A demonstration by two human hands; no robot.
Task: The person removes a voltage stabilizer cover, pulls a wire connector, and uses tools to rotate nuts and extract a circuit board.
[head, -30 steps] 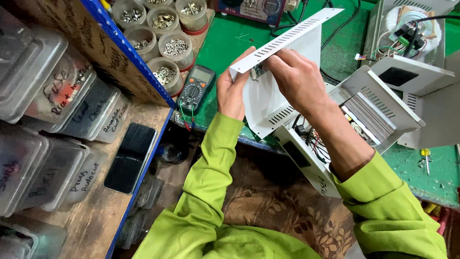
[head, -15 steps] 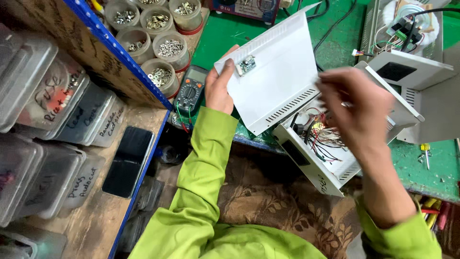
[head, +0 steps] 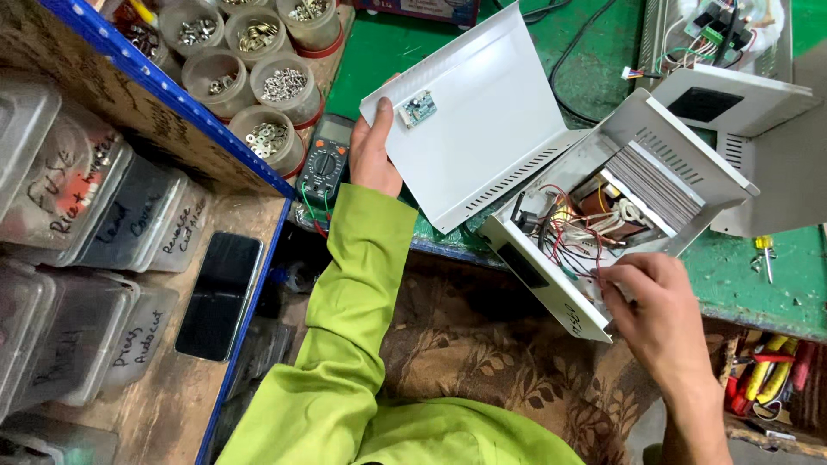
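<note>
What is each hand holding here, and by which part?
The left hand grips the white metal cover by its left edge. The right hand holds nothing clearly; its fingertips touch wires inside the open white case.

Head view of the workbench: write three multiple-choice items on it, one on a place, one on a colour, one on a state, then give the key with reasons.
1. Where does the multimeter lie?
A. Inside the open metal case
B. On the green bench beside the left hand
C. On the dark phone

2. What colour is the cover panel held by the left hand?
A. White
B. Blue
C. Black

3. What state is the metal case in?
A. Closed, cover on
B. Open, wiring exposed
C. Wrapped in cloth

Key:
1 B: the multimeter sits on the bench edge just left of the left hand.
2 A: the bent sheet is plainly white, with a small circuit board on it.
3 B: the top is off and red wires show inside, where the right hand touches them.
</note>
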